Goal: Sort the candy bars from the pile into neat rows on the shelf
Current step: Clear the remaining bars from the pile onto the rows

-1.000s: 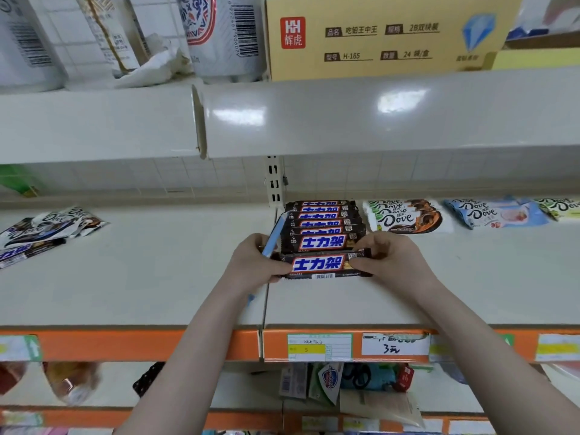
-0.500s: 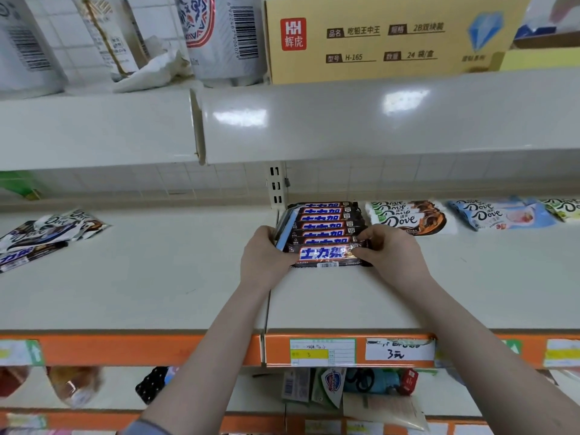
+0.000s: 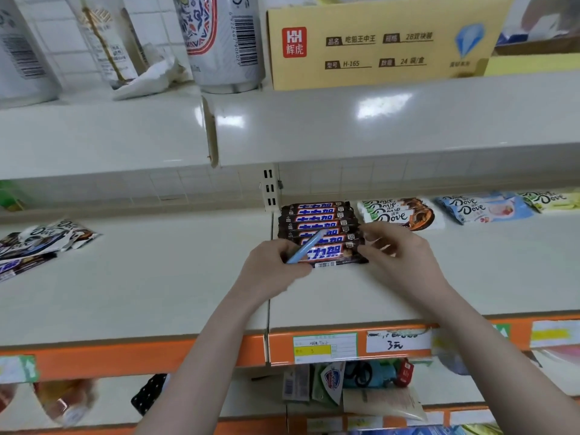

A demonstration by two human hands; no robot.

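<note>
The brown candy bars [image 3: 320, 229] near the back edge of the shelf [image 3: 157, 277] are showing "士力架". The packets [image 3: 398, 213] beside them are saying "Dove". The yellow box [image 3: 376, 45] above is reading "辉虎", "H-165" and "24". A white price tag [image 3: 397, 340] on the orange front edge is showing "3元".

I see the right hand [image 3: 405, 259] off the front candy bar [image 3: 332, 255] now, fingers loosened just beside it. Left hand [image 3: 273, 265] has tipped the blue pen [image 3: 306, 246] across the row.
</note>
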